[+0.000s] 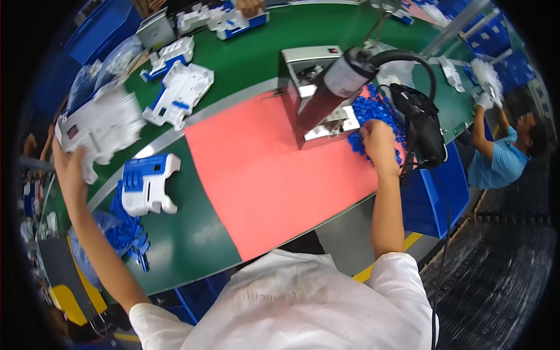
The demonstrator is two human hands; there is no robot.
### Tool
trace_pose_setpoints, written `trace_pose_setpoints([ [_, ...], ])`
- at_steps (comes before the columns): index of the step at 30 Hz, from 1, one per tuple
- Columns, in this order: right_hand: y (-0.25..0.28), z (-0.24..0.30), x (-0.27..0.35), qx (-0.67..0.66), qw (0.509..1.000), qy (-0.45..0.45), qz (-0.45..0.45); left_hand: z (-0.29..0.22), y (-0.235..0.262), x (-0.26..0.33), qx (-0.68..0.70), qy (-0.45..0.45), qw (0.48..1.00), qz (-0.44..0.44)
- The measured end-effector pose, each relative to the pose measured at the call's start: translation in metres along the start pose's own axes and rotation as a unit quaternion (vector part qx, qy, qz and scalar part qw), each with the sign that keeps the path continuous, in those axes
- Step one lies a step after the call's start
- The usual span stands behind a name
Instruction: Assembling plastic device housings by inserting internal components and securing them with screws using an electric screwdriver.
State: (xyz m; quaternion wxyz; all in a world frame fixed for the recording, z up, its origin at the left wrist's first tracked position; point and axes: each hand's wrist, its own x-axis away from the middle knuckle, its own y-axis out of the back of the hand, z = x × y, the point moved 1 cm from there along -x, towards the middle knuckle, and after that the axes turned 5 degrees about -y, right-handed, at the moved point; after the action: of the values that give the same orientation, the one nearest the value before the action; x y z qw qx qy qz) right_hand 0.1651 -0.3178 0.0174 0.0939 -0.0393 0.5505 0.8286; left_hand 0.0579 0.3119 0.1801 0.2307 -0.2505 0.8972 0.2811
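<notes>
At the far left, my left hand (71, 166) grips a white plastic housing (108, 125) by its near edge. The housing is raised and slightly blurred. Over on the right, my right hand (379, 142) reaches into a pile of small blue plastic parts (373, 111). Its fingers are curled together, and whatever is between them is hidden. Beside that hand stands a metal bench machine (312, 64) with a dark cylinder tilted across it. A blue-and-white housing (150, 184) lies on the green table, to the right of my left forearm.
A pink mat (280, 181) covers the table's middle. Long blue parts (125, 230) lie by my left forearm. More white housings (184, 90) rest at the back left. A black bag-like object (423, 125) with cables sits right of the pile. A gloved co-worker (499, 154) works at the right.
</notes>
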Motion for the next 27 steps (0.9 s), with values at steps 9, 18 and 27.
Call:
trace_pose_setpoints([
  [9, -0.009, 0.007, 0.000, 0.109, 0.991, 0.067, 0.030, -0.060, -0.188, 0.243, 0.429, 0.312, 0.847, 0.022],
  [18, -0.003, -0.005, -0.009, 0.144, 0.987, 0.071, 0.031, -0.047, -0.070, 0.263, -0.301, -0.028, 0.953, 0.019],
  [27, 0.048, 0.045, 0.063, -0.126, 0.991, 0.037, -0.010, 0.002, 0.019, 0.292, -0.478, 0.049, 0.869, 0.117],
])
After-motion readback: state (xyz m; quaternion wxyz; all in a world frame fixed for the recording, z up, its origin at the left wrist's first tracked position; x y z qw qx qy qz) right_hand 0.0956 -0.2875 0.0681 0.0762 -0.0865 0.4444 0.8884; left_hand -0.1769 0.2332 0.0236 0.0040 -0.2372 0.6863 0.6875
